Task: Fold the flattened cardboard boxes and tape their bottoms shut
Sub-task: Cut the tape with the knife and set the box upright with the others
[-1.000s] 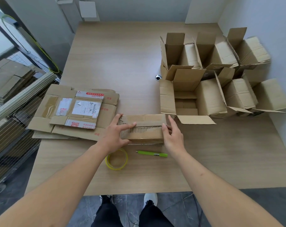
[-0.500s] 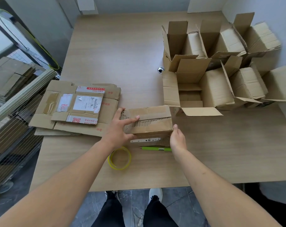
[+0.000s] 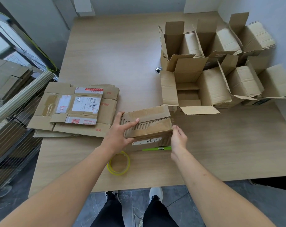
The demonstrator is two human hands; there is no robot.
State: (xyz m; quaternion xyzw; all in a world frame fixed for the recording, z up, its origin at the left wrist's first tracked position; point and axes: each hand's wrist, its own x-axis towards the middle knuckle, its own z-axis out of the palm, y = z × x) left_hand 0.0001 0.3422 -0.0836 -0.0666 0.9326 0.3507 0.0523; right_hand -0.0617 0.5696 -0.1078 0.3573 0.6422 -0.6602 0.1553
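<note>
- Two hands, left and right, were seen.
- One half-folded box was counted.
- One stack of flattened boxes was recorded; its sheets could not be counted.
- About six folded boxes were counted.
- One tape roll was noted.
- One green pen was noted.

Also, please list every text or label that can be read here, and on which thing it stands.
"B", red, on a white sticker on the top flattened box.
Red print on its white strips: upside down, too blurred.
Shipping label: barcode, text too small.
White strip label on the half-folded box: too small.
Green pen: its label is unreadable.
</note>
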